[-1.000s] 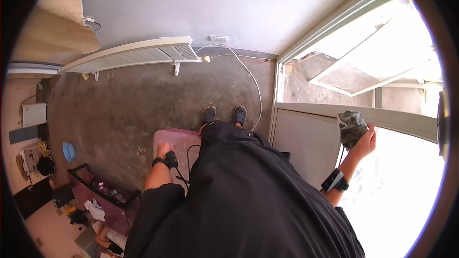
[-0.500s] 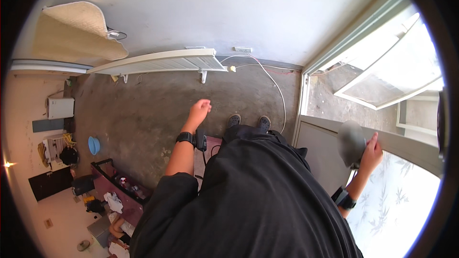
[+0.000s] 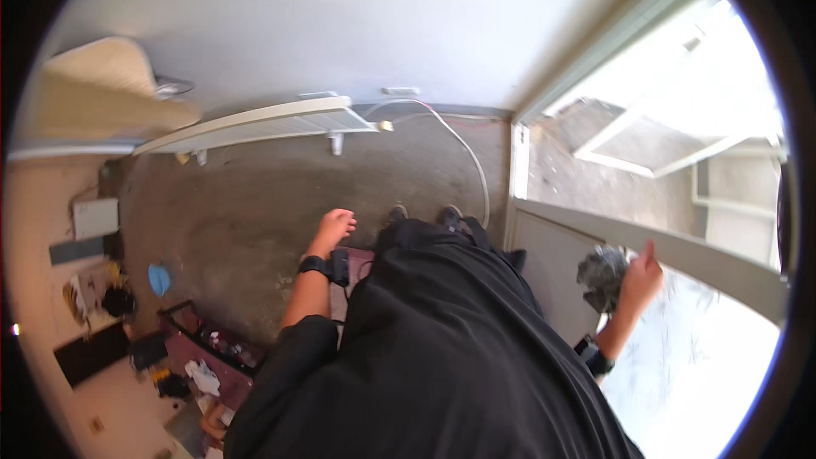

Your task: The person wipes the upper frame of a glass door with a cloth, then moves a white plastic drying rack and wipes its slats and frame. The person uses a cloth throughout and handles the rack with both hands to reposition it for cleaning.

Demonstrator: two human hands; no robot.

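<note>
My left hand (image 3: 335, 227) hangs over the concrete floor with its fingers loosely curled. Nothing shows in it. My right hand (image 3: 643, 279) is out to the right, in front of the half-open door (image 3: 561, 268). It grips a dark grey, crumpled bundle (image 3: 603, 276), whose kind I cannot make out. The thumb points up, while the other fingers are mostly hidden behind the hand. Both wrists wear black bands.
A white radiator-like panel (image 3: 255, 126) on feet stands along the wall, with a white cable (image 3: 469, 147) beside it. To the left are a blue basin (image 3: 159, 279) and a dark red table (image 3: 183, 353) with clutter. A doorway opens at the right.
Both hands sit lower in the picture, and the whole view has shifted. The grey bundle has turned and shows creases that were blurred before. My right hand still holds it.
</note>
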